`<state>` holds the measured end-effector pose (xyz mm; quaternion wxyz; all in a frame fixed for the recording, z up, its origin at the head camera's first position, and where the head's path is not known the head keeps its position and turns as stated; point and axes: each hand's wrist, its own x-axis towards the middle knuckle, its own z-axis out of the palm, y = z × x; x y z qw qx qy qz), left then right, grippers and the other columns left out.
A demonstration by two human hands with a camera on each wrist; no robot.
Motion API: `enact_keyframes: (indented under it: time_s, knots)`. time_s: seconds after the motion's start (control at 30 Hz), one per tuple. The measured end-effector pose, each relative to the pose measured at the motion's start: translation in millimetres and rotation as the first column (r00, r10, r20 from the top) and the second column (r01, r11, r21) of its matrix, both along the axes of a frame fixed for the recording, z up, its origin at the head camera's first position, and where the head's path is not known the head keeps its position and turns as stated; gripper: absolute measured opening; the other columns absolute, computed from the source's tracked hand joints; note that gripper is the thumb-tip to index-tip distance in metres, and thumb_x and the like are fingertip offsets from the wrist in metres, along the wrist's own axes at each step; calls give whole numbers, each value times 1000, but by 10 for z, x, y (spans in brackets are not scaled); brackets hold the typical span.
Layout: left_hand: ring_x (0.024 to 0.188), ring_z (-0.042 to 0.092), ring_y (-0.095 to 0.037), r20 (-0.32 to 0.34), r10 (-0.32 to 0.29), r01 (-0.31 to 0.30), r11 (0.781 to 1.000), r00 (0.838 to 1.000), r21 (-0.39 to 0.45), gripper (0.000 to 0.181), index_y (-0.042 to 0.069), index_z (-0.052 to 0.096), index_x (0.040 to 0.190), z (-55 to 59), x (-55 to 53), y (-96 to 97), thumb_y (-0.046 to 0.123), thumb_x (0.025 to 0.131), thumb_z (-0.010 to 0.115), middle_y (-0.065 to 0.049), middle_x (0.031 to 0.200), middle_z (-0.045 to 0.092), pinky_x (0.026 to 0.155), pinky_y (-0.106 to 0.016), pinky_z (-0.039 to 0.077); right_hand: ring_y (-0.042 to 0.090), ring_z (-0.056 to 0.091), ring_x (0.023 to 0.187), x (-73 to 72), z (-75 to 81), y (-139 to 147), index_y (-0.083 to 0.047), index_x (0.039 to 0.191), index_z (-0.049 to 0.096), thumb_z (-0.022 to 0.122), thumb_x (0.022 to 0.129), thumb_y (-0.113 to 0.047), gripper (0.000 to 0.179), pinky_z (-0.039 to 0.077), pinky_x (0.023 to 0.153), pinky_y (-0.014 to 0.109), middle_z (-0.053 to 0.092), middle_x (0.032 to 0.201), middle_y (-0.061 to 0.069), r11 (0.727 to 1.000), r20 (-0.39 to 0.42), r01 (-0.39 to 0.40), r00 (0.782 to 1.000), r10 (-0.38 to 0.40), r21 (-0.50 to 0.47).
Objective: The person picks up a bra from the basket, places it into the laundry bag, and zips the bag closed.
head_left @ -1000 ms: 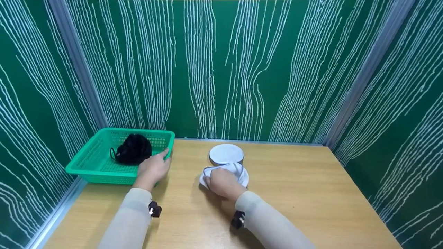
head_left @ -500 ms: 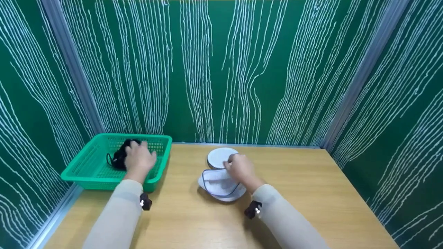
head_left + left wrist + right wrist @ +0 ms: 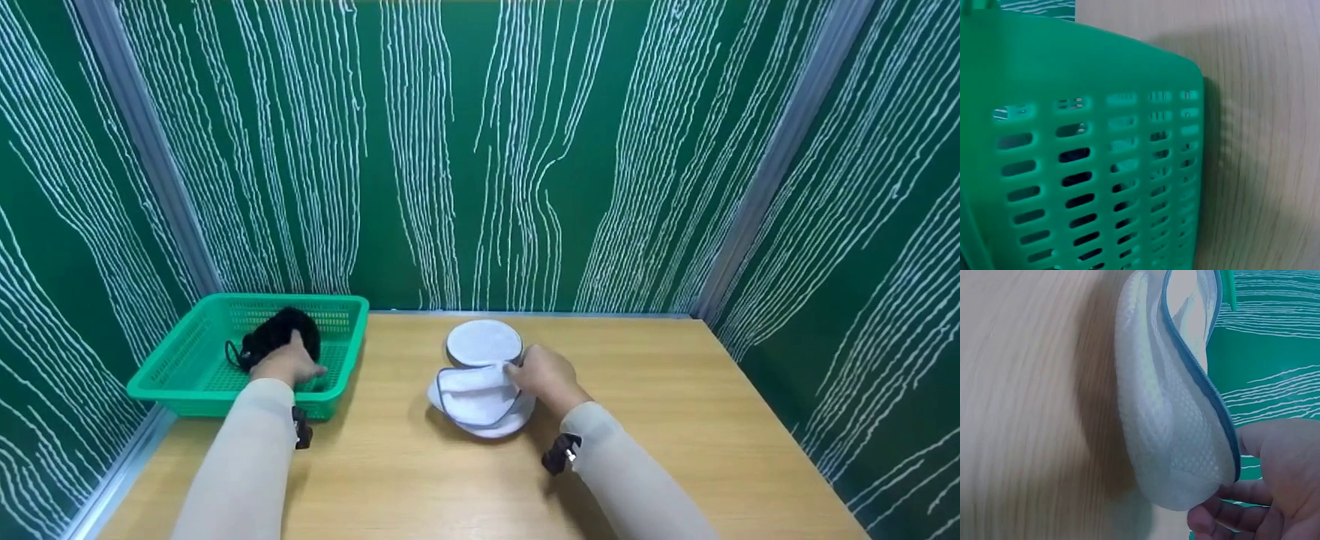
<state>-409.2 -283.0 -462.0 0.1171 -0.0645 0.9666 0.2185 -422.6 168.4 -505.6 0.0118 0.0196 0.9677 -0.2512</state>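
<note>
A white mesh bag point(image 3: 480, 397) with a blue-grey edge lies on the table, its mouth gaping and its round flap point(image 3: 484, 343) folded back behind it. My right hand point(image 3: 550, 375) pinches the bag's right edge; in the right wrist view the thumb and fingers point(image 3: 1255, 492) are at the dark trim of the mesh. To the left, a black fluffy thing point(image 3: 281, 330) with a thin cord loop is in a green basket point(image 3: 225, 394). My left hand point(image 3: 283, 365) reaches over the basket's front rim and touches it, thumb spread apart; some fingers are hidden.
The slotted basket wall point(image 3: 1100, 67) fills much of the left wrist view. A wooden table point(image 3: 660, 420) carries everything. Green walls point(image 3: 420, 187) with white wavy lines close off the back and sides, joined by grey posts point(image 3: 780, 157).
My left hand has left the basket's right rim and come over the black fluffy thing. My right hand has come out of the bag's mouth to its right edge, which now stands wider.
</note>
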Motion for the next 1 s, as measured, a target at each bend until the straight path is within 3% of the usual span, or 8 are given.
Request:
enact_keyframes:
  time_s: [0.17,0.23,0.33,0.43,0.57,0.77,0.9,1.0]
  knots:
    - [162,32,-68,91,-27,32,998,996,-48,104,-8,5,177,-15,41,-31,46,112,66,-43,177,28,131,-80,33,20,58,69,-18,-27,23,-14,82,68,79,106,-40,38,43,61,32,62,78,3,999,72,-1,997,4,-47]
    - [159,40,-64,96,-33,41,995,995,-86,93,-8,25,175,-18,33,-36,48,112,66,-39,175,38,128,-80,36,19,59,69,-30,-35,31,-14,83,69,78,107,-40,37,44,61,31,61,78,3,998,98,4,995,2,-63]
    - [147,55,-56,83,-22,31,993,996,-114,73,-4,59,157,-9,15,-13,49,109,71,-33,163,57,123,-80,40,21,61,73,-33,-52,45,-13,89,71,78,107,-40,34,45,63,32,64,82,4,995,116,20,993,-9,-96]
    - [134,64,-48,61,-20,28,991,998,-131,56,-1,74,135,1,-4,21,45,104,80,-29,148,69,118,-78,44,22,63,76,-34,-74,64,-12,94,71,78,107,-39,31,47,65,32,66,86,6,993,114,27,993,-13,-119]
    - [125,67,-47,19,-33,35,987,999,-155,50,-4,74,128,8,-28,39,36,100,85,-30,140,72,112,-74,49,22,65,78,-43,-102,77,-12,96,72,79,107,-39,30,49,66,32,69,89,7,992,102,20,995,-8,-125]
    - [101,61,-36,-26,-71,68,990,997,-120,24,4,72,109,50,-60,-29,24,99,64,-21,119,73,103,-66,54,23,65,81,-64,-89,74,-10,99,72,79,107,-39,31,49,68,33,69,91,9,992,92,8,996,3,-122]
    - [102,62,-33,-35,-121,118,990,992,-79,40,-3,71,123,13,-98,-38,30,100,66,-22,123,72,100,-58,59,23,64,81,-73,-74,62,-10,99,72,79,107,-38,31,49,68,33,68,90,8,993,80,8,997,2,-117]
    - [116,66,-38,-18,-165,164,985,986,-54,63,-9,63,143,-11,-84,-23,37,101,73,-28,137,71,112,-60,57,23,64,80,-88,-74,46,-10,98,74,81,106,-37,30,49,67,32,69,90,8,993,68,6,998,2,-118]
